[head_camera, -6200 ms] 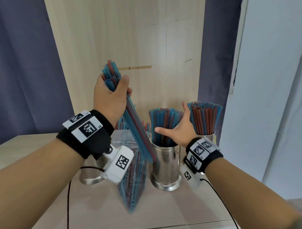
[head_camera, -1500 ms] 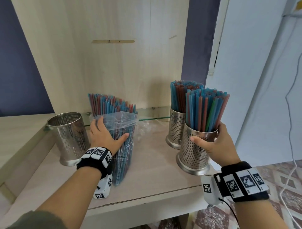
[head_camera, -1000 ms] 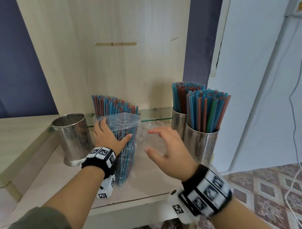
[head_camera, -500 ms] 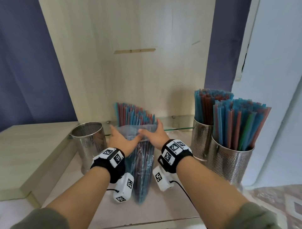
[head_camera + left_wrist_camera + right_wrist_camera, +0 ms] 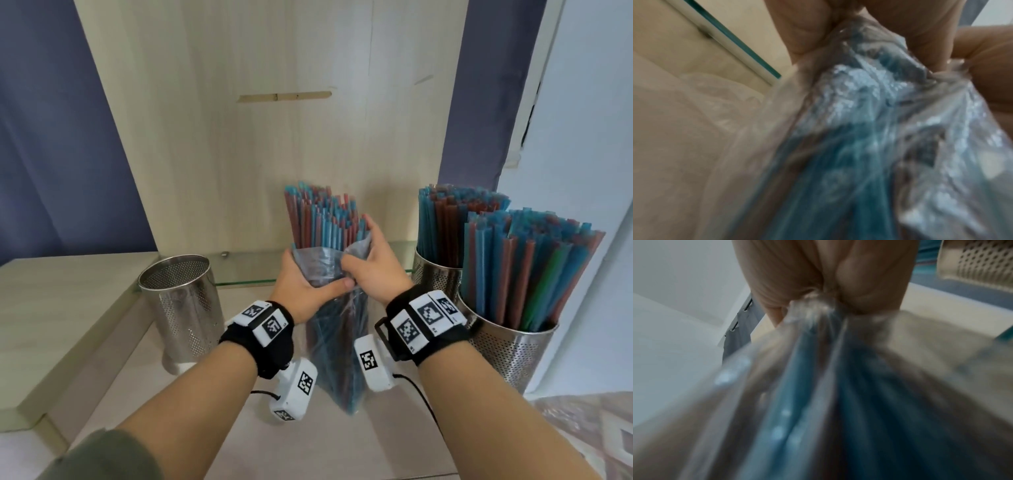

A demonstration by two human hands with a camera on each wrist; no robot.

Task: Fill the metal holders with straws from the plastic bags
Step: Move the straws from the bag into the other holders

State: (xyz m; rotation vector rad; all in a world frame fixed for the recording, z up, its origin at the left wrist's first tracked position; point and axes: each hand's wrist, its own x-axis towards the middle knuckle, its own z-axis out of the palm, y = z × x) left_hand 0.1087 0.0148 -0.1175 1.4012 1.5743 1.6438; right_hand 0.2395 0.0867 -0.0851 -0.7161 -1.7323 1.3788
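Note:
A clear plastic bag (image 5: 334,346) of blue and red straws stands upright on the wooden shelf (image 5: 178,394) in front of me. My left hand (image 5: 301,284) grips its upper part from the left, thumb across the front. My right hand (image 5: 373,270) pinches the bunched top of the bag (image 5: 813,305) from the right. The wrist views show the crinkled bag (image 5: 869,129) close up with blue straws inside. An empty perforated metal holder (image 5: 181,305) stands to the left. Two full holders stand on the right, one behind (image 5: 438,274) and one in front (image 5: 513,349).
More blue and red straws (image 5: 322,216) rise upright behind the bag, their base hidden. A glass strip (image 5: 246,270) runs along the back of the shelf under a wooden panel (image 5: 274,120). A raised wooden ledge (image 5: 51,308) lies to the left.
My right hand let go of the front full holder, crossed to the left and took hold of the bag's top. The left hand stayed on the bag.

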